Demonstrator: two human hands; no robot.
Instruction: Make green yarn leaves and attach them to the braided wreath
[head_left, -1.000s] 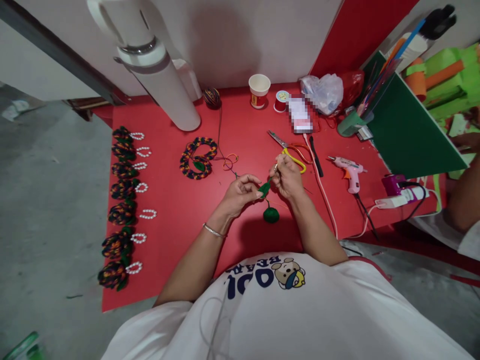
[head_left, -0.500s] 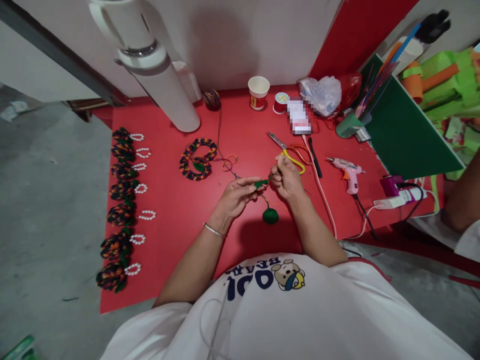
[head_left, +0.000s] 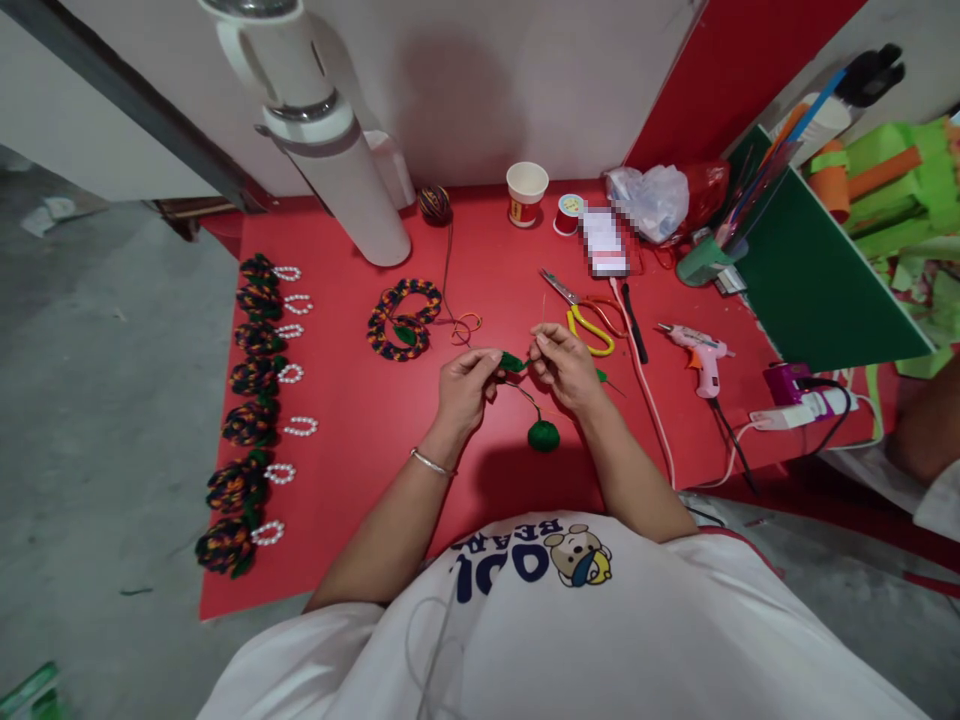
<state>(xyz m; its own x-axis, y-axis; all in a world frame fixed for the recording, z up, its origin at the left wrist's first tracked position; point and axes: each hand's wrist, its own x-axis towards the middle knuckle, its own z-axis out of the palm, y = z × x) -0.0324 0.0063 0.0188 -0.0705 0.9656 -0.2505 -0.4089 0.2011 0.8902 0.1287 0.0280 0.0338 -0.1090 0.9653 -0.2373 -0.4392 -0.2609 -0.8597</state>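
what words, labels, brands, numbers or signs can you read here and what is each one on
"BEAR": white shirt, beside the cartoon bear.
Larger letters on the same shirt: partly lost in folds, not surely readable.
Paper cup and spool: markings too small to read.
Phone: screen pixelated, unreadable.

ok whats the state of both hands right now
Left hand: closed, pinching the green yarn piece.
Right hand: closed beside that piece; what it grips cannot be told.

A narrow green yarn piece point(head_left: 511, 362) sits sideways in left fingers point(head_left: 486, 364); a green ball point(head_left: 544, 436) lies near.
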